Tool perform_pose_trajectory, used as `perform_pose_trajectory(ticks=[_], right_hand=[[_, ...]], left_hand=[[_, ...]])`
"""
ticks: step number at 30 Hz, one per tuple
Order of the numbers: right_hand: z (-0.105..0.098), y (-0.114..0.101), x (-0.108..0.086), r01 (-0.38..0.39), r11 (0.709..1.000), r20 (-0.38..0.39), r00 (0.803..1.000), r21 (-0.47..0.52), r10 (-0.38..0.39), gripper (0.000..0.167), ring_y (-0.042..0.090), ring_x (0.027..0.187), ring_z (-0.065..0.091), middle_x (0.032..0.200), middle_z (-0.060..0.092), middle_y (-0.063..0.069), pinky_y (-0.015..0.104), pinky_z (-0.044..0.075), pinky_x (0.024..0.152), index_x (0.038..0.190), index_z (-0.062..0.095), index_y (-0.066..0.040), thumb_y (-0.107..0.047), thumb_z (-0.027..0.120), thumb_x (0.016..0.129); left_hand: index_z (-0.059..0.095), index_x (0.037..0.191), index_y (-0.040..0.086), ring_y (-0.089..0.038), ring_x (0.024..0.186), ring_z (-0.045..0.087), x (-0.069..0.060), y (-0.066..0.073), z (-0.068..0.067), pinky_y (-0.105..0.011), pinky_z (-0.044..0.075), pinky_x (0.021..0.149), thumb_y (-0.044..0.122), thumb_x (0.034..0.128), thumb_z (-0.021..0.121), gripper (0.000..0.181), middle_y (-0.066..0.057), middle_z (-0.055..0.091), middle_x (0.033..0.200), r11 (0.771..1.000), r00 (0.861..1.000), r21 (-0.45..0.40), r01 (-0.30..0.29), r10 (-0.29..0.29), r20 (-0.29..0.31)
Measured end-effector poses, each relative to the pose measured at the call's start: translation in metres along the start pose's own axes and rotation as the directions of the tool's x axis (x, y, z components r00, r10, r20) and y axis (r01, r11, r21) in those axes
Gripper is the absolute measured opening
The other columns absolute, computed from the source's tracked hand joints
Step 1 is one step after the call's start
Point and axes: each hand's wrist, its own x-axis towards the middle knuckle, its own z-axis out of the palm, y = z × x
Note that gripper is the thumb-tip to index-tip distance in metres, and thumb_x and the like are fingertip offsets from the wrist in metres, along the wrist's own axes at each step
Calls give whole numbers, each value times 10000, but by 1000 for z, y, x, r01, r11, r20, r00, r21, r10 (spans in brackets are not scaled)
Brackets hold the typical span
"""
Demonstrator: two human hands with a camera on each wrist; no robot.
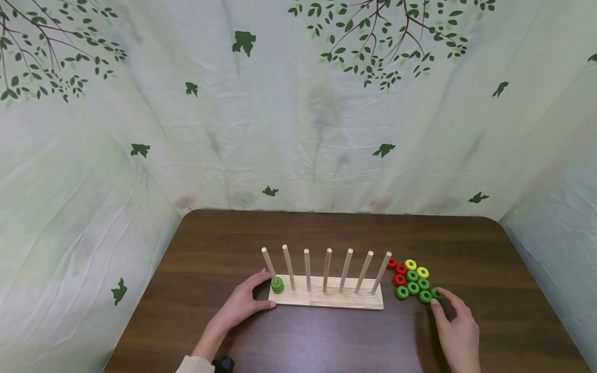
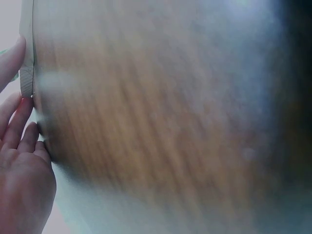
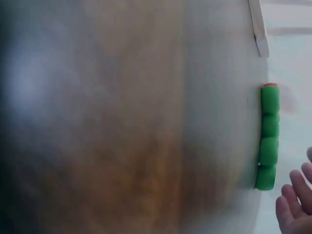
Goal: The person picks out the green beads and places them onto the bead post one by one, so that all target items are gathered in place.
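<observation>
Left hand (image 1: 240,305) is gripping the wooden peg board (image 1: 326,299), lower centre, by its left end; right hand (image 1: 457,327), lower right, is bracketing a green ring (image 1: 436,293) between thumb and forefinger, pinch unverifiable.

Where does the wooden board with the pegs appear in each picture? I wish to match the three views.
Head: the wooden board is below the centre, its left end at the left hand.
Left wrist: upper left edge, by the fingertips.
Right wrist: one end, upper right, above the green rings.
Shared landmark: the brown table.
</observation>
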Motion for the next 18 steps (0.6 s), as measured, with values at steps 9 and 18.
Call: perform_pose_trajectory(ticks=[9, 18], right_hand=[[-11, 9, 22, 95, 991, 137, 987, -99, -81, 413, 496, 1289, 400, 1396, 470, 292, 627, 357, 952, 1364, 523, -12, -189, 579, 995], [-15, 13, 38, 111, 977, 270, 961, -183, -59, 457, 470, 1119, 564, 1221, 603, 311, 585, 444, 824, 1373, 513, 15, -195, 595, 975]], left_hand=[[585, 1357, 152, -292, 1405, 349, 0, 1, -1, -531, 311, 1085, 278, 720, 886, 715, -117, 435, 1499, 1000, 1000, -3, 0, 0, 10], [589, 1352, 164, -288, 1403, 355, 0, 1, -1, -529, 314, 1083, 280, 721, 885, 706, -113, 441, 1495, 1000, 1000, 1, -3, 3, 10]])
